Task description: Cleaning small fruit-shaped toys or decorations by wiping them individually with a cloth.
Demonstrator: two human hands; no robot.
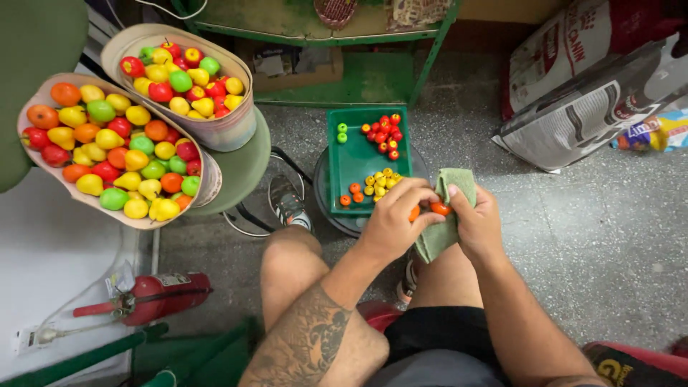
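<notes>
The left hand [393, 222] has its fingers pinched narrowly on a small orange fruit [439, 208]; the right hand [479, 226] closes around a green cloth [446, 215] beneath it, just near of the green tray [356, 161].

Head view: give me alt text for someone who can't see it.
Both hands, left hand and right hand, hold a small orange fruit against a green cloth above a green tray of sorted tiny fruits. Two baskets of bigger fruit stand at left.
</notes>
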